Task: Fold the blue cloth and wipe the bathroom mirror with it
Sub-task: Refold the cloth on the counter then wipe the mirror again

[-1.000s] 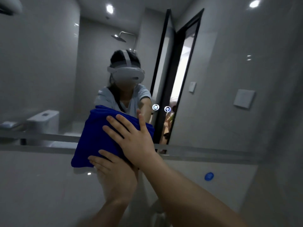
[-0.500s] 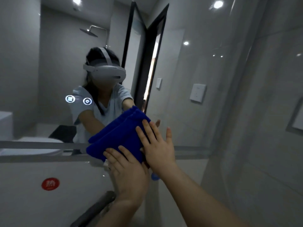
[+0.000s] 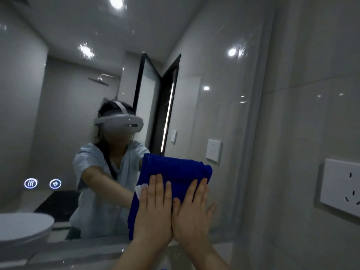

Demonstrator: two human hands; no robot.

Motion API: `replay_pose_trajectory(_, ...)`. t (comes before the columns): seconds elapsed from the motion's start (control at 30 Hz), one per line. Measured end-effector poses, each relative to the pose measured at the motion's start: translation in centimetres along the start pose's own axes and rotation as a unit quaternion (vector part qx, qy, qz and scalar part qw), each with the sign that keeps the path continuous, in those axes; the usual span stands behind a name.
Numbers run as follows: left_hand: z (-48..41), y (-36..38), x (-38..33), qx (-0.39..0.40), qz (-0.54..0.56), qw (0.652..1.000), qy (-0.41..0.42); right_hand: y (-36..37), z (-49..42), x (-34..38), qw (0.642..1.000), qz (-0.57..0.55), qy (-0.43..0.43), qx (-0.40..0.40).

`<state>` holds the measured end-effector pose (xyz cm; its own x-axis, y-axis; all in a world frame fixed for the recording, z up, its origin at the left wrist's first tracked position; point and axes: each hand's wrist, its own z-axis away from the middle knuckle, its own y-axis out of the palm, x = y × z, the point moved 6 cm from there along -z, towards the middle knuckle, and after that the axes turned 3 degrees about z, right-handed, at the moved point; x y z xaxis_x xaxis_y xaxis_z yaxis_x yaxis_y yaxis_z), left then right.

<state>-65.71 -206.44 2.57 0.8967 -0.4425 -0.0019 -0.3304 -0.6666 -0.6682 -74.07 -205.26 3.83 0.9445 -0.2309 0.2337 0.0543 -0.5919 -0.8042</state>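
Plush blue cloth [image 3: 175,172] slid right on mirror [image 3: 58,114], left hand [image 3: 153,213], right hand [image 3: 191,217] pressing flat

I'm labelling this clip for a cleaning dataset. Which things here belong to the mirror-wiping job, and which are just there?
Part of the job:
- blue cloth, folded, against the mirror
- left hand and right hand, side by side, fingers straight, pressing the cloth

Just there:
- wall socket, on the tiles right of the mirror
- lit touch icons, low on the glass at the left

Matt, nubby blue cloth [image 3: 175,172] against smooth, glossy mirror [image 3: 58,114].
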Motion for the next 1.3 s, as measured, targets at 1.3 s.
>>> replay_pose_trajectory(1.3, -18.8, -40.6, 31.9, -0.169, -0.167, 0.965, -0.114, -32.6, -11.1, 42.8, 0.944, -0.114, -0.24, -0.196)
